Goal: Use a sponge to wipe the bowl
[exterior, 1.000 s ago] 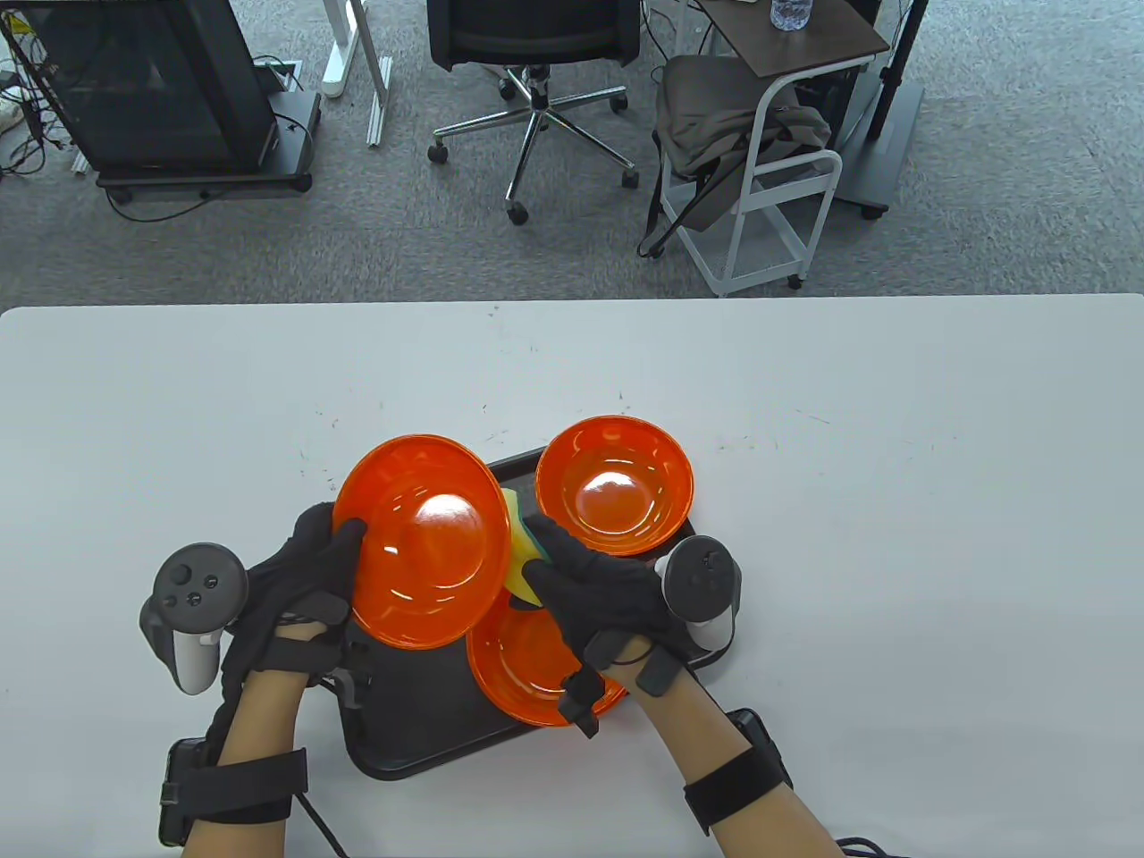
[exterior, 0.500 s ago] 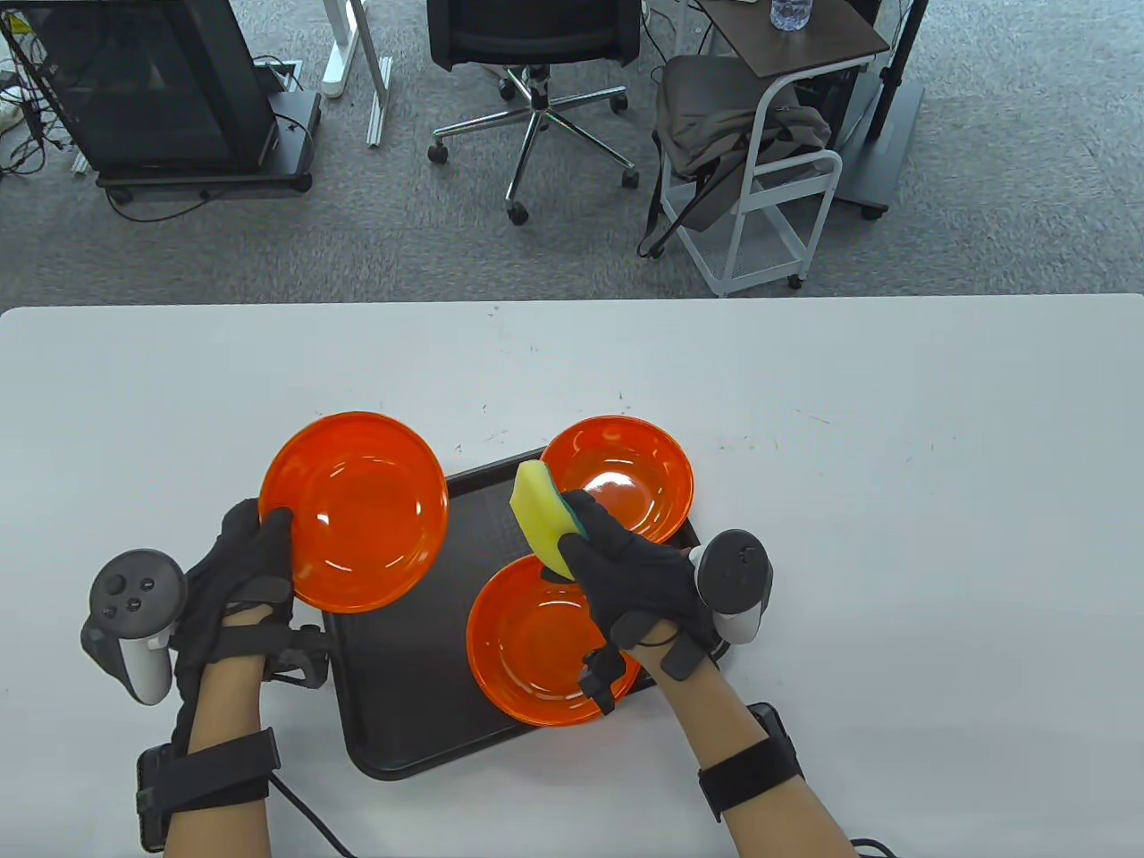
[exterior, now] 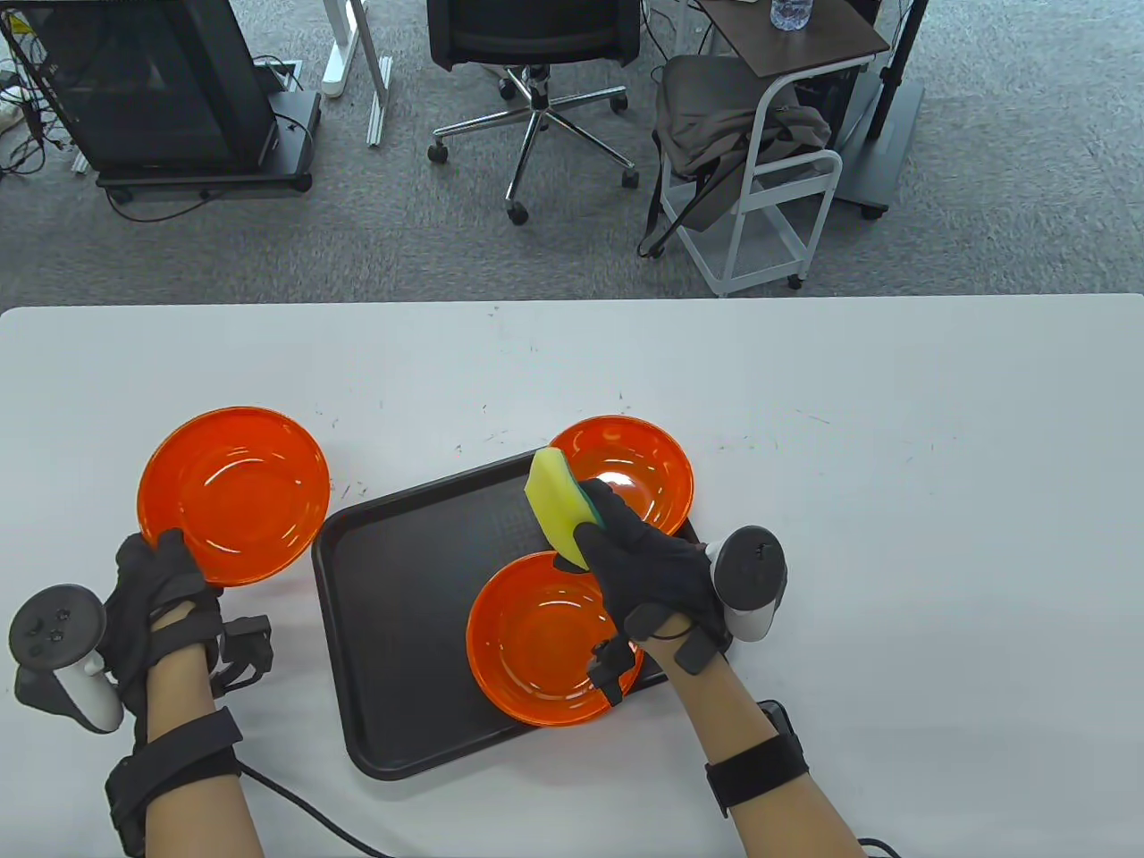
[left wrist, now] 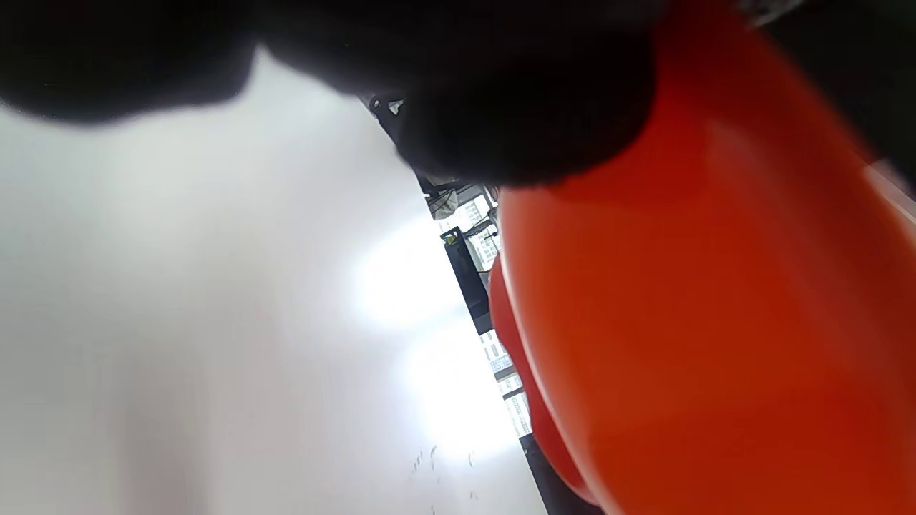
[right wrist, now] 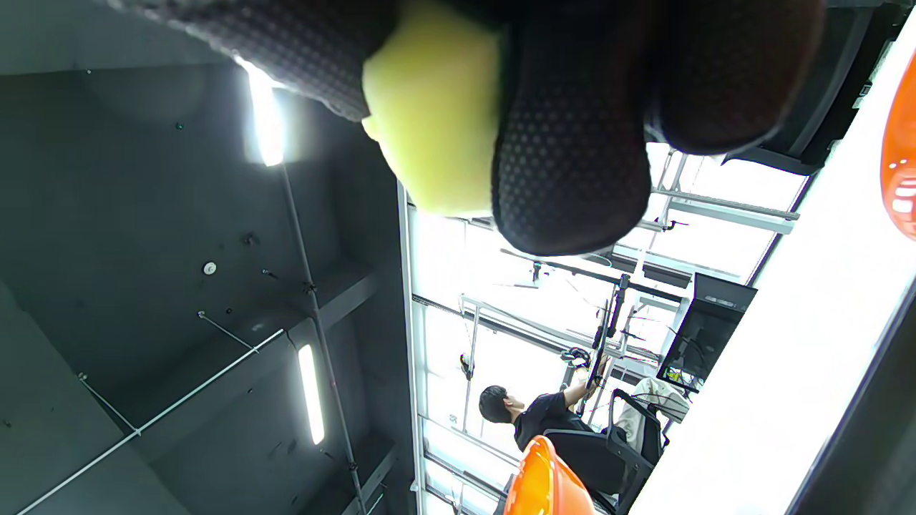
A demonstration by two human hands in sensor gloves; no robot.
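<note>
1. On the white desk (exterior: pixel 804 402), left of the black tray (exterior: pixel 402 581), sits an orange bowl (exterior: pixel 234 493); the left hand (exterior: pixel 156 594) holds its near rim, fingers closed on the edge.
2. From the left wrist view, that bowl's underside fills the right half, with dark gloved fingers (left wrist: pixel 515 107) against it; the view is blurred, so whether the bowl rests flat on the desk cannot be told.
3. Over the tray, the right hand (exterior: pixel 648 572) has its grip clamped on a yellow sponge (exterior: pixel 556 509) with a green backing, held on edge.
4. The sponge stands between two more orange bowls: the far bowl (exterior: pixel 626 474) at the tray's back right corner and the near bowl (exterior: pixel 545 639) at its front right.
5. From the right wrist view, fingertips (right wrist: pixel 572 143) wrap the yellow foam.
</note>
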